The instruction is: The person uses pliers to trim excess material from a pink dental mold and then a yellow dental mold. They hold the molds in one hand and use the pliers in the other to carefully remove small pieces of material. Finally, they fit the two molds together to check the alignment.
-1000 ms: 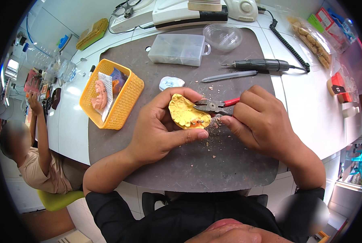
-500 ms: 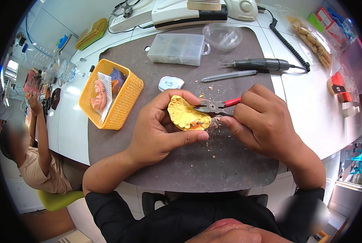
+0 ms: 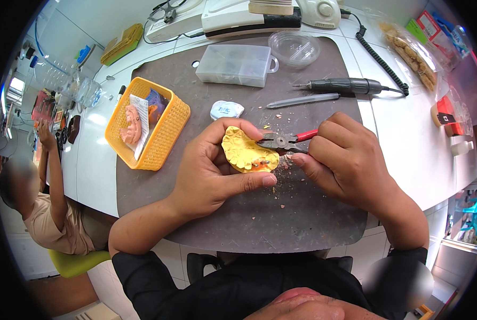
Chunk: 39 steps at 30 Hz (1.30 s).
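A yellow plaster dental model point(image 3: 244, 151) is gripped in my left hand point(image 3: 204, 165), with the thumb along its near edge and the fingers behind it. Orange material and small dark metal bits point(image 3: 260, 162) show on the near right teeth. My right hand point(image 3: 345, 157) is closed around cutting pliers with red handles point(image 3: 281, 141). Their jaws touch the model's right edge. Under the pliers and the right fingers lie pale plaster crumbs point(image 3: 283, 176). Much of the lower handle is hidden by my right hand.
Left of my hands stands a yellow basket point(image 3: 166, 140) holding a pink dental model point(image 3: 131, 125). Beyond are a white block point(image 3: 227, 110), a clear compartment box point(image 3: 233, 65), a round clear container point(image 3: 294, 48), a grey pen-like tool point(image 3: 302, 100) and a corded handpiece point(image 3: 345, 85). Another person point(image 3: 57, 213) sits far left.
Hardly anything differs. The model and the pliers have stayed together at the same spot, and the view has shifted very slightly.
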Motion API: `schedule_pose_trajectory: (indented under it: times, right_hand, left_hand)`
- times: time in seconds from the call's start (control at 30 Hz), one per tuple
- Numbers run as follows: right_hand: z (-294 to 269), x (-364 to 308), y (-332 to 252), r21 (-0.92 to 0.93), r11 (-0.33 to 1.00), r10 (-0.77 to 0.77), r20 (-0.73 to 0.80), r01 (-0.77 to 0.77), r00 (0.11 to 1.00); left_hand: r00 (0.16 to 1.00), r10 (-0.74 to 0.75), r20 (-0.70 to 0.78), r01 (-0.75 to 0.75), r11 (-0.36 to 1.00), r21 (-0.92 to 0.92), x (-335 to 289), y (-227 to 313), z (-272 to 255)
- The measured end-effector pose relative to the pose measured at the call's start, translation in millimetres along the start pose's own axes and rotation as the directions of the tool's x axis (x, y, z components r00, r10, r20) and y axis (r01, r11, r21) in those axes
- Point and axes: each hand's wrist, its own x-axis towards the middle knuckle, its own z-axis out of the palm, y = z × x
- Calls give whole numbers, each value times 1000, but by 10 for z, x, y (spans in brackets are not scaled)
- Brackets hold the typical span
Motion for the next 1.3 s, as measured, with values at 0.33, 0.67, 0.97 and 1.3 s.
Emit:
schedule_pose_trajectory:
  times: [0.33, 0.67, 0.97, 1.3]
  right_hand:
    - [-11, -23, -23, -60, 998, -32, 2, 32, 999]
    - [-15, -27, -52, -114, 993, -1, 28, 5, 1000]
    - [-2, 5, 14, 15, 1000, 0, -1, 0, 1000]
    - [45, -8, 35, 120, 992, 30, 22, -33, 999]
  left_hand:
    - [999, -36, 3, 36, 998, -43, -1, 20, 19]
    - [998, -58, -20, 57, 998, -25, 8, 18, 11]
    - [999, -40, 13, 40, 998, -50, 17, 23, 20]
    - [993, -86, 82, 83, 996, 30, 26, 41, -11]
